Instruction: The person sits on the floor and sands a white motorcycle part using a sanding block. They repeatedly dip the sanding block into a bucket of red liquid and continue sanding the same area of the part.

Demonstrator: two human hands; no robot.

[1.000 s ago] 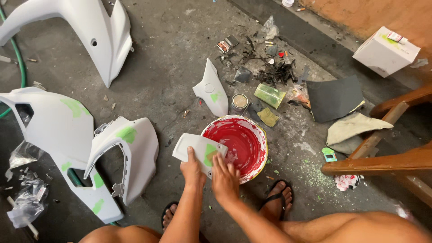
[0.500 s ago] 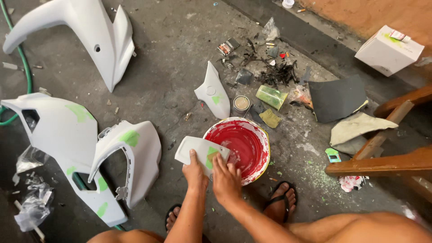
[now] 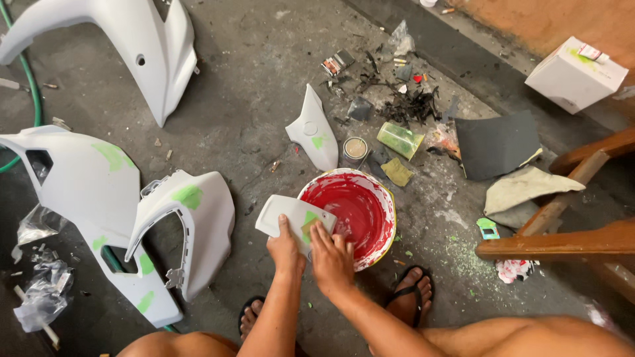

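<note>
Left hand [image 3: 286, 250] steadies a small white panel [image 3: 291, 218] over the rim of the red bucket [image 3: 357, 208], fingers clamped on its near edge, while right hand [image 3: 331, 259] fingers, held together, press a sanding scrap [image 3: 309, 228] against its green patch.

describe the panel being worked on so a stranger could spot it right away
Start at the red bucket in the middle of the floor. On its left rim rests a small white panel, held by the left hand. Unlike the bigger loose panels, it is rounded, flat and hand-held.
</note>
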